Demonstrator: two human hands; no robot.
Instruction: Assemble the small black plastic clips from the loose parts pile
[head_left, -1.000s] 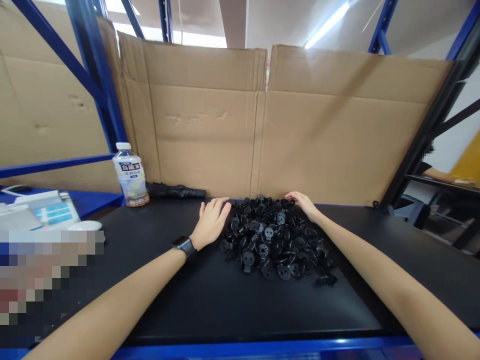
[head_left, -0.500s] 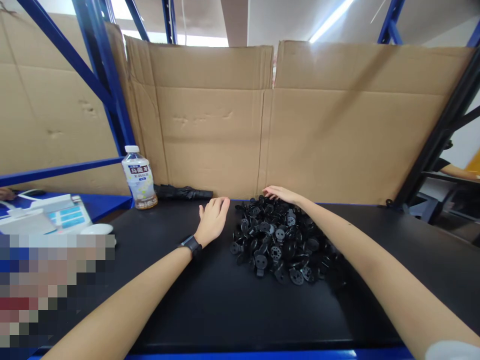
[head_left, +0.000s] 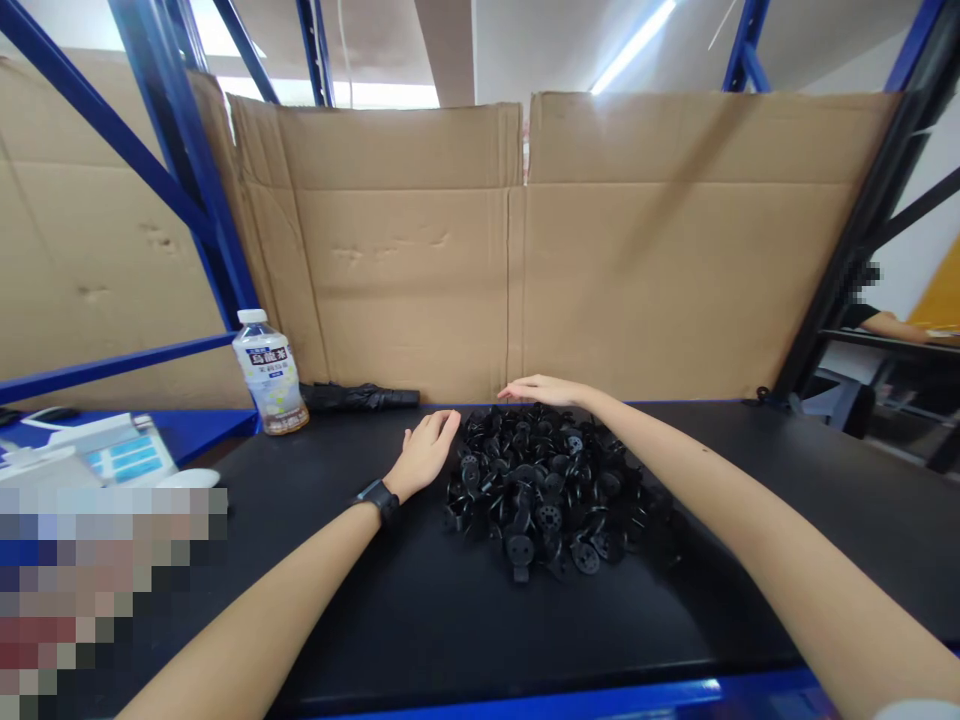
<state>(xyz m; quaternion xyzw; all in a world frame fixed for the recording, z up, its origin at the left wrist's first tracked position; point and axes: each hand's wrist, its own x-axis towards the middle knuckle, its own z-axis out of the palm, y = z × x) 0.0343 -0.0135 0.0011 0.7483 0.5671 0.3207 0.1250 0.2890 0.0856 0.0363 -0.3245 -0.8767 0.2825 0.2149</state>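
Head view: the left hand [head_left: 424, 455] is resting open just beside a heap of black plastic parts [head_left: 551, 500], the right hand [head_left: 544, 391] is lying flat along its far edge, apparently empty, and a hasty sweep risks knocking pieces off the black table [head_left: 750, 520].

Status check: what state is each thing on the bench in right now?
Left hand: open, empty, beside the pile.
Right hand: open, empty, reaching over the pile's far edge.
Black plastic parts: loose jumbled heap.
Plastic bottle: upright, capped.
Folded black umbrella: lying down.
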